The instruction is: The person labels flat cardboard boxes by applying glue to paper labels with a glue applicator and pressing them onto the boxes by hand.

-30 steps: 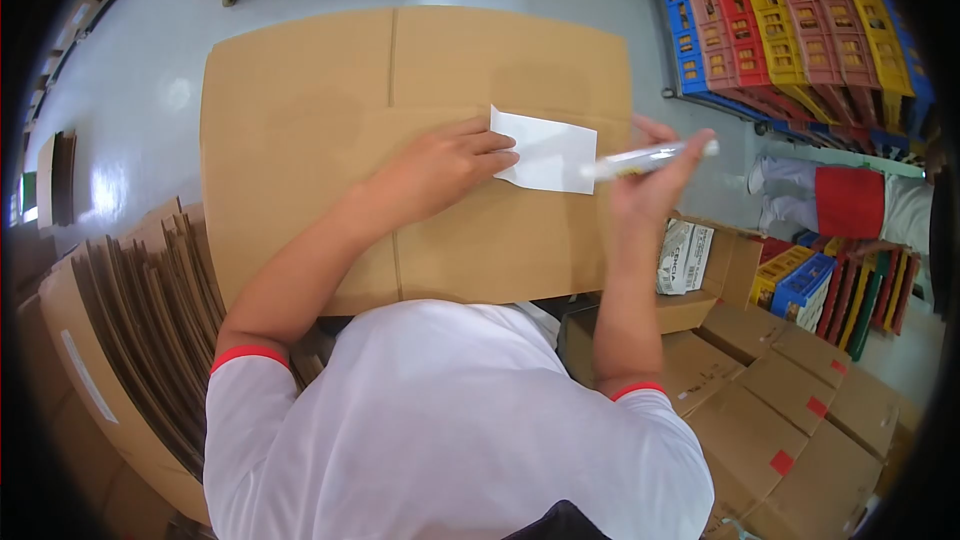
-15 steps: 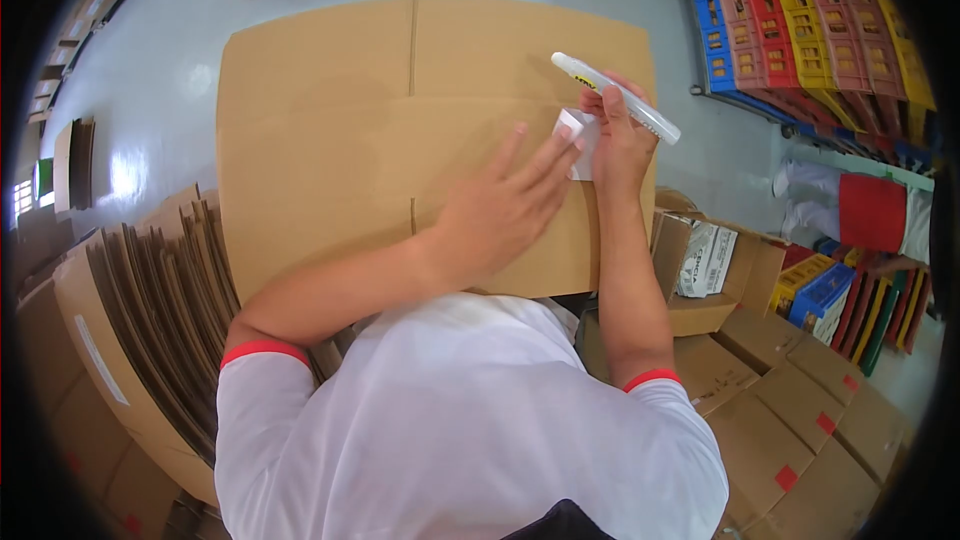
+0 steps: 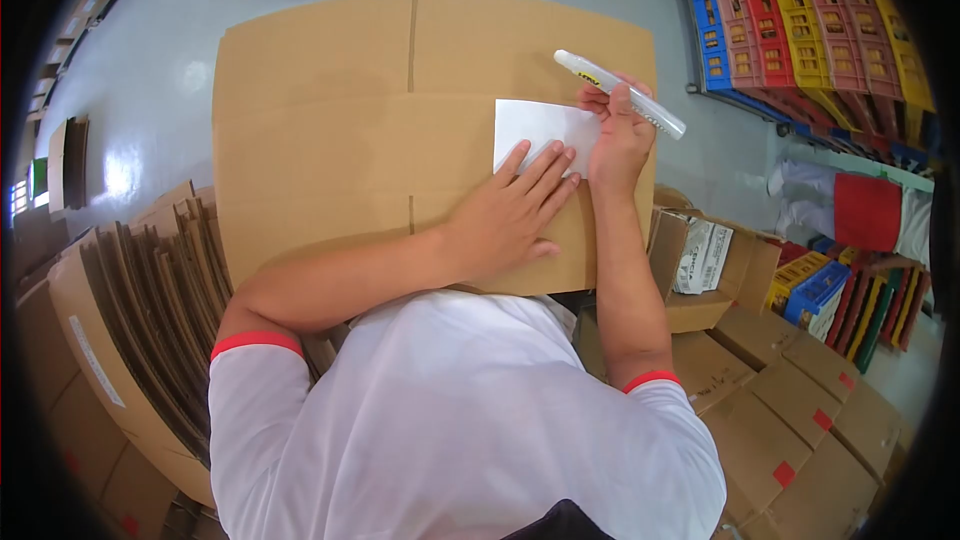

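A large flattened cardboard box lies in front of me. On its right half rests a white paper sheet, flat against the cardboard. My left hand is spread open, its fingertips on the paper's lower part and the palm over the cardboard. In my right hand, closed fingers grip a slim whitish glue tube with a yellow label, held slanted above the board. The heel of that hand sits at the paper's right edge, hiding it.
Upright folded cartons stand at my left. Right of me are an open carton and closed boxes with red labels. Stacked coloured crates occupy the far right. Another person in white and red is near them.
The paper, folded or curled near my right hand before, now lies spread out to the left. My left hand has flattened over it. The glue tube has barely moved.
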Demonstrator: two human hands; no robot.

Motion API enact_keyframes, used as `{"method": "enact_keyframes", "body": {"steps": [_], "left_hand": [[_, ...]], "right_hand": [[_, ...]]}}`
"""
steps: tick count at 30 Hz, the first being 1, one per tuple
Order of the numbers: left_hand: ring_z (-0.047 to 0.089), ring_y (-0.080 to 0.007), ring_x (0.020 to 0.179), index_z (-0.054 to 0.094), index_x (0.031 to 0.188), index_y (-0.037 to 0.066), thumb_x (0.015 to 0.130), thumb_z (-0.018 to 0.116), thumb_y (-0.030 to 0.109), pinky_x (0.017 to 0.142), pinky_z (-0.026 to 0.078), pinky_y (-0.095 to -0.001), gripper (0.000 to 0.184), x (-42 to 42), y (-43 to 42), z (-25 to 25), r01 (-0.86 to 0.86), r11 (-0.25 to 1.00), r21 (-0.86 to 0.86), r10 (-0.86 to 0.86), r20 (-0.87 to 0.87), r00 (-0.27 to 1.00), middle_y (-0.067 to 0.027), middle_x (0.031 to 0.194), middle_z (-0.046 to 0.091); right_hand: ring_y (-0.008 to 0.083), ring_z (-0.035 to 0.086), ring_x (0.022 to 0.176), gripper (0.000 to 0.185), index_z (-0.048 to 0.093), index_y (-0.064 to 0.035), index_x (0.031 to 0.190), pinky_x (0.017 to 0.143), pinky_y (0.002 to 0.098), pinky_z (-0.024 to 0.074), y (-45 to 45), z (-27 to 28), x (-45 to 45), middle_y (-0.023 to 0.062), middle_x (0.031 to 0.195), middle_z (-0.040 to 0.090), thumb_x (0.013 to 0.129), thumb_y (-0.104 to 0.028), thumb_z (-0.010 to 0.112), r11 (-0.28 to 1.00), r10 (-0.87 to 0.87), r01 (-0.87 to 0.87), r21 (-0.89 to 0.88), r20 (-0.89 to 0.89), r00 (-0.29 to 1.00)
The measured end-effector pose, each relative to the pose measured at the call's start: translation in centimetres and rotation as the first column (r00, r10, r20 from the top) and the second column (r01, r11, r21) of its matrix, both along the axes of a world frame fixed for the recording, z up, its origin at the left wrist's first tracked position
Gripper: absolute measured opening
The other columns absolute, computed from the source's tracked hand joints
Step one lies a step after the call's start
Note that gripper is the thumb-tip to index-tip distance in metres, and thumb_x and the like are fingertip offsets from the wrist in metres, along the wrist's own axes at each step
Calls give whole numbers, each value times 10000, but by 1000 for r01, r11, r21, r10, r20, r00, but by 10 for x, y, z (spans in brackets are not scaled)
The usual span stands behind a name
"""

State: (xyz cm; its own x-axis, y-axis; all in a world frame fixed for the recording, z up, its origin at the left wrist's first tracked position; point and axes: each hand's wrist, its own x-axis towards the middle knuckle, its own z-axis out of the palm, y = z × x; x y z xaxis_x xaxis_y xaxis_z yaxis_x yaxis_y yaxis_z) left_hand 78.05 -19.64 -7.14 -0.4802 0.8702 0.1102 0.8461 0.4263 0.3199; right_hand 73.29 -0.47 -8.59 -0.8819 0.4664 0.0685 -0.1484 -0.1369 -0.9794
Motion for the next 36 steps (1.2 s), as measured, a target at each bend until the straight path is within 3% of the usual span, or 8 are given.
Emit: {"method": "enact_keyframes", "body": {"steps": [18,20,22,26,28,31,34,36], "left_hand": [[298,-398,1553,483,1521,9,952,622,586,1260,224,-578,822,1,0,1,7,1000,12,-6,-41,999,-255,1643,360],[304,-398,1550,488,1517,13,951,624,584,1259,225,-579,816,0,-1,2,22,1000,-7,-22,-50,998,-255,1640,365],[304,-398,1550,486,1519,14,951,625,581,1258,225,-580,814,0,-2,2,15,1000,-5,-15,-56,998,-257,1639,367],[313,-401,1545,474,1520,-6,954,625,572,1260,236,-566,824,1,-3,0,5,999,44,-3,-57,998,-255,1628,383],[312,-401,1546,474,1517,-27,969,610,562,1265,235,-552,815,2,-2,-1,6,999,45,-3,-59,998,-258,1625,388],[314,-400,1546,472,1505,-67,994,582,544,1271,237,-528,804,1,1,-9,18,999,51,-15,-63,998,-263,1622,391],[335,-395,1537,481,1487,-92,1011,560,527,1268,252,-516,785,13,4,-18,26,999,39,-24,-54,998,-263,1615,401],[352,-390,1528,492,1476,-99,1020,550,518,1263,263,-514,769,14,6,-19,33,999,36,-30,-78,997,-263,1607,412]], "right_hand": [[287,760,903,364,616,74,1247,832,359,637,21,42,8,192,1078,730,1059,-238,640,987,53,-40,-154,79,995],[299,755,899,382,615,73,1247,850,357,636,15,73,16,203,1080,728,1062,-260,634,985,-28,17,173,63,998],[317,751,893,388,610,73,1257,842,369,635,7,115,34,219,1080,726,1053,-255,646,851,-50,138,507,-185,982],[285,752,913,279,679,52,1166,831,363,618,-10,154,42,187,1094,740,1005,-174,712,763,65,330,556,-574,817],[229,749,918,155,737,34,1042,810,348,601,-3,120,32,143,1098,756,939,-78,767,335,271,-37,942,-58,961],[207,738,959,237,739,30,1133,867,305,562,-8,92,35,108,1090,765,908,-31,784,488,286,-311,816,188,940],[199,747,853,110,753,20,978,753,306,586,-26,90,41,119,1035,774,884,-21,796,677,309,-327,659,148,939],[192,747,819,108,754,18,973,723,299,584,-29,85,40,113,1009,777,882,-22,797,672,328,-389,630,217,919]]}}
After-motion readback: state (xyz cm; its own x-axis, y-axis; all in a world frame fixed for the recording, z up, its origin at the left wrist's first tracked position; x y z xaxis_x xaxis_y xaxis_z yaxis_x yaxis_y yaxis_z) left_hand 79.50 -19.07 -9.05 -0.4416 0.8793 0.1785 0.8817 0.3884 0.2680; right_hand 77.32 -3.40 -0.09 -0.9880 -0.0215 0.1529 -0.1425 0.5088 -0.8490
